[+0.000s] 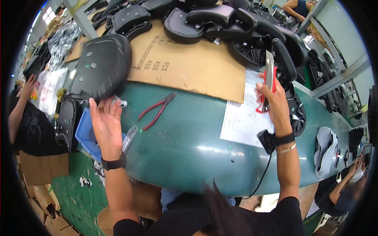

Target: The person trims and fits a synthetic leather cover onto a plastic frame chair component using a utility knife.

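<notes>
My left hand is open, palm up, with its fingertips at the lower edge of a black padded cushion. That cushion is blurred, and small light patches show on its face; whether the fingers touch it, I cannot tell. Closed around a red and silver hand stapler, my right hand is raised over a printed white sheet. Between the hands, red-handled cutting pliers lie on the green table, handles spread.
Black padded pieces are heaped behind a flat cardboard sheet. A blue bin stands beside my left wrist. From the device at my right wrist, a black cable runs down past the table edge. Co-workers are at both sides; one hand shows at left.
</notes>
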`<state>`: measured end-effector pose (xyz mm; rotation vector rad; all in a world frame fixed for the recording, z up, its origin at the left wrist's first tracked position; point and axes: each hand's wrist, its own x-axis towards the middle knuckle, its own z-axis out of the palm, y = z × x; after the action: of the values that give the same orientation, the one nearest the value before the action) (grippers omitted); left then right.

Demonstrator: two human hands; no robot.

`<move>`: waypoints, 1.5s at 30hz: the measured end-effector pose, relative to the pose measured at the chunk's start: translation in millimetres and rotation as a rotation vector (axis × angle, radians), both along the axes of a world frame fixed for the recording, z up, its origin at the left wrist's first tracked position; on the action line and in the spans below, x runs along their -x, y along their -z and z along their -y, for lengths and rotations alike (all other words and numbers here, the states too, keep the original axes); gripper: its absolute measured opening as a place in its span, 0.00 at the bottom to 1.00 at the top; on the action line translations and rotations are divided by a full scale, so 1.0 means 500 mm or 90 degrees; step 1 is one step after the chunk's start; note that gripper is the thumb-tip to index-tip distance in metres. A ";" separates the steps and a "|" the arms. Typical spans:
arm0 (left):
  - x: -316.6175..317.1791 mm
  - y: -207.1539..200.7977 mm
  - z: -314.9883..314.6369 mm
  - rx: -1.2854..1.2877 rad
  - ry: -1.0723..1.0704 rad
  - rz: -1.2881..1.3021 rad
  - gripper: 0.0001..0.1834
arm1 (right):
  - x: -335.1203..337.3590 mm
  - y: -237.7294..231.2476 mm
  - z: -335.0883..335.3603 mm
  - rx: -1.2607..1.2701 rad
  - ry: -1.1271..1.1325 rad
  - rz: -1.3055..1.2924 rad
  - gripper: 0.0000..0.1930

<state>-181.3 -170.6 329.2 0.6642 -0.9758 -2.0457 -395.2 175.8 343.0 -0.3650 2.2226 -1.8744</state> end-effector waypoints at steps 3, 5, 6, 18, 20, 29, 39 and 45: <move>0.058 0.027 -0.059 0.175 0.201 -0.016 0.19 | 0.136 0.014 0.053 0.034 -0.053 -0.034 0.28; 0.071 0.038 -0.108 0.106 0.291 0.045 0.13 | 0.209 0.020 0.122 0.102 -0.138 0.075 0.29; 0.081 0.055 -0.129 0.085 0.309 0.076 0.11 | 0.240 0.035 0.161 0.128 -0.145 0.117 0.28; 0.072 0.047 -0.138 0.178 0.322 0.178 0.08 | 0.308 0.048 0.272 0.356 0.064 0.038 0.16; 0.081 0.046 -0.164 0.178 0.344 0.169 0.08 | 0.298 0.014 0.240 0.333 0.022 0.154 0.20; 0.076 0.177 -0.254 0.327 0.420 0.288 0.09 | 0.395 0.138 0.345 0.189 0.032 0.075 0.25; 0.090 0.183 -0.252 0.414 0.243 0.278 0.13 | 0.217 0.043 0.193 0.363 0.071 0.093 0.14; 0.088 0.105 -0.218 0.728 0.050 0.187 0.51 | -0.113 -0.080 -0.009 0.406 0.000 0.231 0.17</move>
<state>-225.2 -61.4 276.9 0.2763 -2.0778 -1.1199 -338.8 180.5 383.2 -0.1009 1.3660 -2.3874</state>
